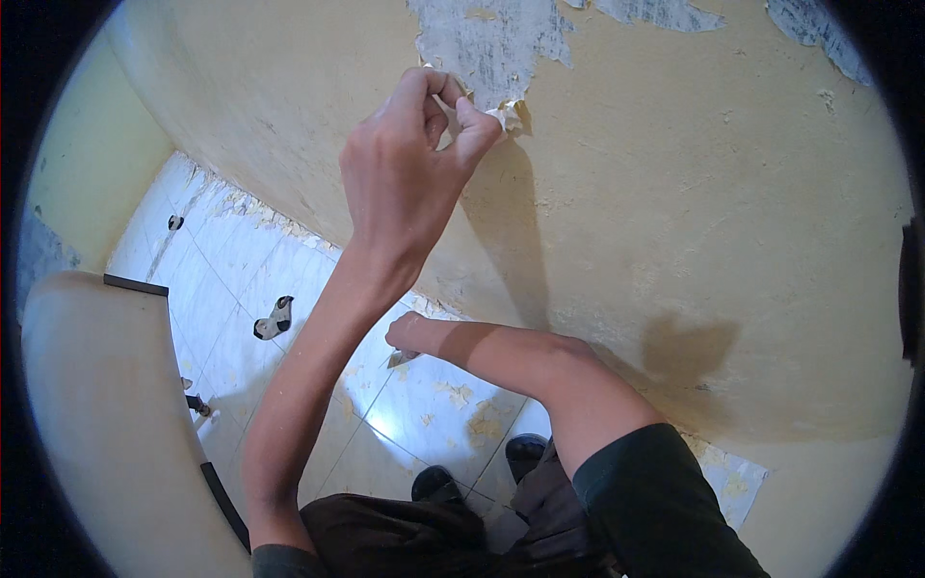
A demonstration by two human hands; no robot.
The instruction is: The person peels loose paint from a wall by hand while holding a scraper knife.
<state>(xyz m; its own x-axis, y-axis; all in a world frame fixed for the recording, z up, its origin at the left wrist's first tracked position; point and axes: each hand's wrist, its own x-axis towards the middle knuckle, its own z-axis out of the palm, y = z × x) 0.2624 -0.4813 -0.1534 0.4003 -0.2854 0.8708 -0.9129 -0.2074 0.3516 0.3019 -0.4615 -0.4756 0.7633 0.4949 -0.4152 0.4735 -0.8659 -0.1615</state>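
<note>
My left hand [405, 144] is raised against a yellow painted wall [650, 180]. Its thumb and fingers pinch at a loose flap of peeling paint [509, 115], partly covered by the thumb. Just above, a ragged patch of bare grey wall [491, 50] lies exposed. Lower down, my right hand [406, 334] is away from the wall's bare patch, its fingers closed. From under it pokes the corner of a flat, scraper-like tool [396, 358]; the rest is hidden by the fist.
Paint flakes [477, 419] litter the white tiled floor [383, 412] and the wall's foot. A sock [273, 319] lies on the tiles, with another small dark-and-white item [175, 222] farther off. A large pale panel with black edge strips [108, 404] stands at the left.
</note>
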